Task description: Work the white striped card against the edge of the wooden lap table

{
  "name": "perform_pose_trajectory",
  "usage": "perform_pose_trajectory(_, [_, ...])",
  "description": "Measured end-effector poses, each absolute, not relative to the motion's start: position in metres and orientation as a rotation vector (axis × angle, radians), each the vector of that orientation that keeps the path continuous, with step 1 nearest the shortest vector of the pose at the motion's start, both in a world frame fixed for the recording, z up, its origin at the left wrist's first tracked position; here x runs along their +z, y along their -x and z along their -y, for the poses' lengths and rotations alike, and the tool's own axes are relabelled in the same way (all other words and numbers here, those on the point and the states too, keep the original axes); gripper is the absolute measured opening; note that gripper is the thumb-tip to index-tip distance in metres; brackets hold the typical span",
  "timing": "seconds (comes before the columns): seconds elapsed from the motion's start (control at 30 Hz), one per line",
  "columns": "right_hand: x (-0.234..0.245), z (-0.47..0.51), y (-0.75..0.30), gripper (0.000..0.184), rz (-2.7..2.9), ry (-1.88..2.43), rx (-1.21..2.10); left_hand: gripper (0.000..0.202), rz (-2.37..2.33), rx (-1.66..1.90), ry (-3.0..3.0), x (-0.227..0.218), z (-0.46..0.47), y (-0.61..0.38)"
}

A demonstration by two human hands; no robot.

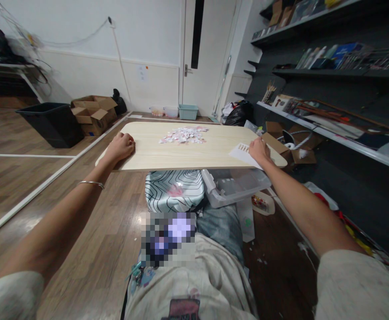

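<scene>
A pale wooden tabletop (144, 153) spans the view in front of me. My left hand (123, 146) rests on its left part, fingers curled in. Whatever lies inside those fingers, if anything, is hidden. On the right, my right hand (259, 149) is closed over the edge of a white sheet (239, 153) with a row of small brownish marks or slots. Its fingertips are partly hidden. Between the hands, toward the far side, lies a loose heap of small white and pinkish paper-like pieces (184, 134). Neither hand touches the heap.
Under the table's near edge are a patterned pouch (174, 191) and a clear plastic box (237, 184). A pixelated patch covers something on my lap. A black bin (51, 124) and cardboard boxes (93, 113) stand left; loaded shelves (334, 71) line the right wall.
</scene>
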State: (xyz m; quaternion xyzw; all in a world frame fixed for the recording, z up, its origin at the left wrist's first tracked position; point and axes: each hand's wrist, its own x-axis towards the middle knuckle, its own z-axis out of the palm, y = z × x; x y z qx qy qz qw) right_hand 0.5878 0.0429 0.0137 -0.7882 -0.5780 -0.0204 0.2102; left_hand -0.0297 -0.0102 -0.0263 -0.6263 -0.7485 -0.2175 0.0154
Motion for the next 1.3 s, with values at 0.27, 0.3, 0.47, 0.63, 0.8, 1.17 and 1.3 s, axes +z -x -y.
perform_pose_trajectory(0.27, [0.014,-0.043,-0.589,0.056,1.64,2.196,-0.045,0.045,2.305,-0.71,1.962,-0.03,0.005,0.032])
perform_pose_trajectory(0.3, [0.015,-0.042,-0.588,0.055,1.648,2.214,-0.045,0.045,2.302,-0.715,1.954,-0.031,0.005,0.032])
perform_pose_trajectory(0.47, [0.018,-0.041,-0.583,0.054,1.676,2.272,-0.083,0.05,2.284,-0.708,1.956,-0.03,0.005,0.032])
perform_pose_trajectory(0.63, [0.016,-0.04,-0.583,0.056,1.71,2.269,-0.118,0.054,2.304,-0.669,1.974,-0.027,0.008,0.032])
perform_pose_trajectory(0.8, [0.016,-0.039,-0.583,0.054,1.724,2.257,-0.132,0.054,2.292,-0.701,1.972,-0.027,0.008,0.028])
perform_pose_trajectory(1.17, [0.019,-0.038,-0.581,0.053,1.703,2.254,-0.105,0.05,2.336,-0.719,1.964,-0.021,0.013,0.024])
perform_pose_trajectory(1.3, [0.02,-0.037,-0.581,0.058,1.654,2.202,-0.067,0.05,2.351,-0.682,1.966,-0.023,0.01,0.027])
